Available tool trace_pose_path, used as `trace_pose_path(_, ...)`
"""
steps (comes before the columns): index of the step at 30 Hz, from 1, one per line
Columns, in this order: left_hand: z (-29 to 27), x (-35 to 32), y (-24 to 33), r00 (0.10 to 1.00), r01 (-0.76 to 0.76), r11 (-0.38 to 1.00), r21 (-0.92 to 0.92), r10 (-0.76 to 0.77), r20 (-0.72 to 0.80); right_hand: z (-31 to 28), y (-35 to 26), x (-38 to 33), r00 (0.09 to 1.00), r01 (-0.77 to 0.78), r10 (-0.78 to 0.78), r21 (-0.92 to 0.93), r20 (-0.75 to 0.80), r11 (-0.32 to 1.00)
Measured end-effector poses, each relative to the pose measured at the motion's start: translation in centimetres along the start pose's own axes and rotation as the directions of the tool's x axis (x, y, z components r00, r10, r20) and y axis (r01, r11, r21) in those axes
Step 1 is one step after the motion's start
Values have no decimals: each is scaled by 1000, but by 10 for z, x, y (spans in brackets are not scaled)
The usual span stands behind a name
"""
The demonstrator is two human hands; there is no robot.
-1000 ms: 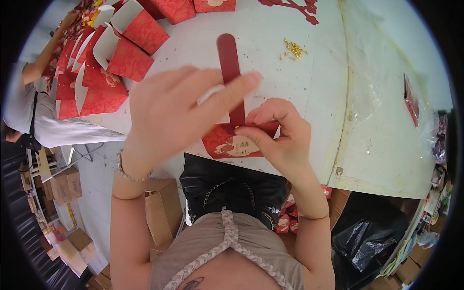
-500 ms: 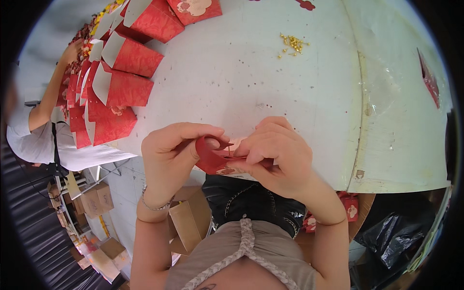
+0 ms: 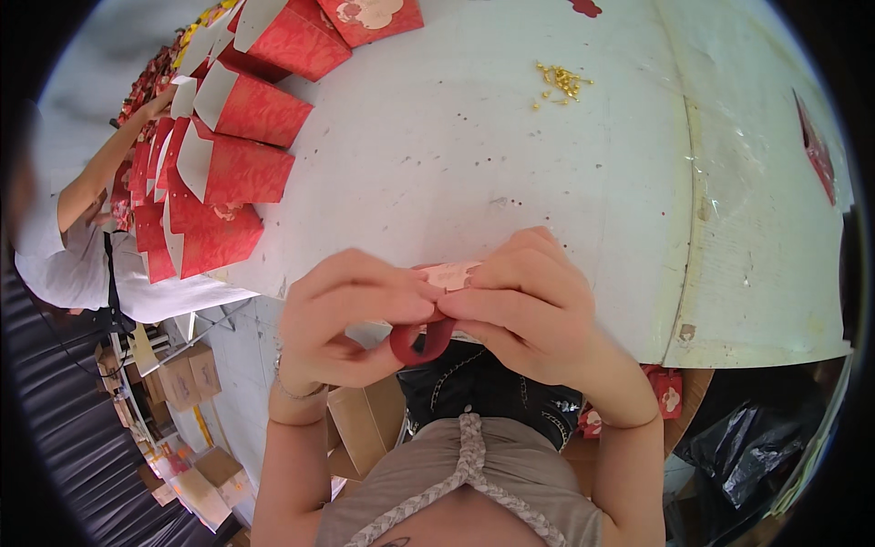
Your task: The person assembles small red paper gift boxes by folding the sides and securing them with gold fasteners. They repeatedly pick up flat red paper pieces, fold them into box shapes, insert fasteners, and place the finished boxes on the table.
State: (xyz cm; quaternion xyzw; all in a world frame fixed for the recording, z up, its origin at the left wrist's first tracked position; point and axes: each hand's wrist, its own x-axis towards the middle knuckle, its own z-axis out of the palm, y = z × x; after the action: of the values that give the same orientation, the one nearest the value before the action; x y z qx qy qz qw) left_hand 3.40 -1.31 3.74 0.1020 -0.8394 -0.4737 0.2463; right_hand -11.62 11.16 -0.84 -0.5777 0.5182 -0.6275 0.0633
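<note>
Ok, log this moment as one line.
left hand: pinching red strap | right hand: holding labelled red piece | gold pins: loose on table | red boxes: grouped at left

2 bare forearms [image 3: 293, 460] come up from the lower edge, set apart, with the wrists angled inward. The left hand [image 3: 344, 308] and the right hand [image 3: 536, 305] meet in front of the waist, fingers curled and fingertips close together.
</note>
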Motion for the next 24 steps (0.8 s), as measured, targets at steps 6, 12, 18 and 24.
trace_pose_path(6,2,4,-7,976,164,976,-142,-140,166,6,9,-5,994,101,-101,-5,-44,995)
trace_pose_path(12,-1,15,-9,922,222,952,-211,-135,362,4,5,-5,987,159,-162,-89,-23,983)
trace_pose_path(18,13,8,6,906,405,812,-419,-420,63,2,5,0,998,60,-62,-105,-21,993)
trace_pose_path(24,4,-3,-10,992,112,978,-176,-101,70,0,6,1,994,107,-105,-127,28,986)
